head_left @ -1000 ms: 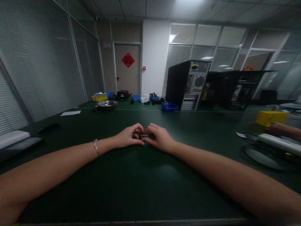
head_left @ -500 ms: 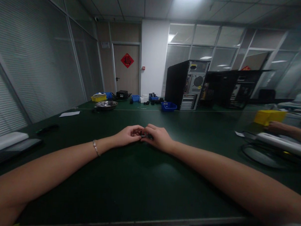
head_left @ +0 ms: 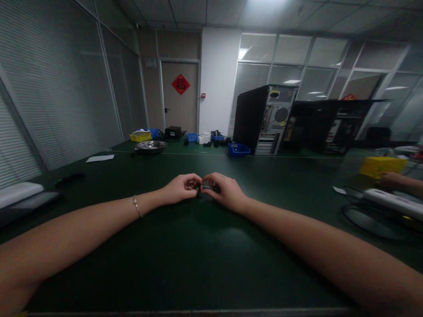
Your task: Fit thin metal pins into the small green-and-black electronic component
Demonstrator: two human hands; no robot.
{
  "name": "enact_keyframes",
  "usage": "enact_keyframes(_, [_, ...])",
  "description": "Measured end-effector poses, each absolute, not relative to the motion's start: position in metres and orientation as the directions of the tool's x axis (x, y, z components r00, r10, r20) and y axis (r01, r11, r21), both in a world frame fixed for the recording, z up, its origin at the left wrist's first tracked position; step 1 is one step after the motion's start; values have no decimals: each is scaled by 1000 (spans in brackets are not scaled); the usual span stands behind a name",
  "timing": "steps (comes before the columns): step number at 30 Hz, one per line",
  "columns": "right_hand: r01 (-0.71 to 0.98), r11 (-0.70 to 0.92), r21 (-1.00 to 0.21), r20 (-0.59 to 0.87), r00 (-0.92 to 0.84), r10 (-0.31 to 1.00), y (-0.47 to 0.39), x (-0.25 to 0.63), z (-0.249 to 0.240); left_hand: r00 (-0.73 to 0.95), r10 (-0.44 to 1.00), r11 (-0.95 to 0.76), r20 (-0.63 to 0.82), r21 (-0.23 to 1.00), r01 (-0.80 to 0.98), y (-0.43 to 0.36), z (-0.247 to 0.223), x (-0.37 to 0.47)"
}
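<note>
My left hand is closed, its thumb and fingers pinching a small dark part whose kind I cannot make out. Facing it, my right hand pinches a thin, shiny metal piece between thumb and fingertips. The metal piece points left at the dark part; whether the two touch is too small to tell. Both hands meet just above the dark green table, with the forearms reaching in from either side.
Across the back are a steel bowl, a yellow tray, a blue bin and a black computer tower. At right, another person's hand is by a yellow box, near a white power strip and black cable.
My right fingers have opened out a little and shifted slightly away from my left hand, so the thin metal piece shows more between them. The view has turned slightly left.
</note>
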State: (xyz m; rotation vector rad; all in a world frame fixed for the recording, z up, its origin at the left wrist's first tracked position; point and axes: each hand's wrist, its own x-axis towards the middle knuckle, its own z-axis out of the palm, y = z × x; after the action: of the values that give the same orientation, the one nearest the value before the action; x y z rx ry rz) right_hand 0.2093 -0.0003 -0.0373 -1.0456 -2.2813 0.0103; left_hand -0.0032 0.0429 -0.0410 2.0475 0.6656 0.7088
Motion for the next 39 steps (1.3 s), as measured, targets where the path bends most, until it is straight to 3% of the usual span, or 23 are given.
enact_keyframes(10, [720,637,-275,507,-454,732,-4,208,-36,697,682,-422,224,898,124,47,-44,-4])
enact_keyframes(26, [724,655,-214,436,-529,728,-2,209,-35,670,688,-543,277,810,222,44,-38,-4])
enact_keyframes(39, [735,651,-191,443,-527,725,0,210,-37,700,672,-467,242,872,146,48,-43,-3])
